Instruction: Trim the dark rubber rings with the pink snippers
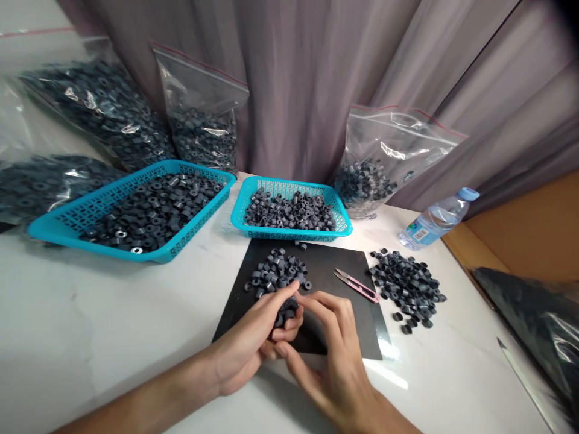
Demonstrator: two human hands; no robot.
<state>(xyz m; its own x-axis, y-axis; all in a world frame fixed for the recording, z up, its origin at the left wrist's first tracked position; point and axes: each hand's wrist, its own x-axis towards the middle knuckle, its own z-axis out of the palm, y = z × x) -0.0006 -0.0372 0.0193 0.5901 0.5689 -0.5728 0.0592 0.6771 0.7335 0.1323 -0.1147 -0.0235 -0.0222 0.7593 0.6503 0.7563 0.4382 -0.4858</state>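
My left hand (254, 337) is cupped around a handful of small dark grey plastic rings (286, 312). It hovers over the near edge of a black mat (335, 265). Close against it, my right hand (337, 346) has its thumb and forefinger apart, their tips at the left hand's fingers and the held rings. Nothing shows in the right hand's grip. A loose heap of grey rings (275, 271) lies on the mat just beyond my hands. To the right of the heap rest pink-handled thread snips (357, 286).
Two blue baskets (154, 256) (294, 234) of rings stand behind the mat. Clear zip bags (203, 132) (371, 175) of similar parts lean by the curtain. At right are a pile of dark caps or rings (407, 286), a water bottle (436, 220) and a dark bag (538, 325).
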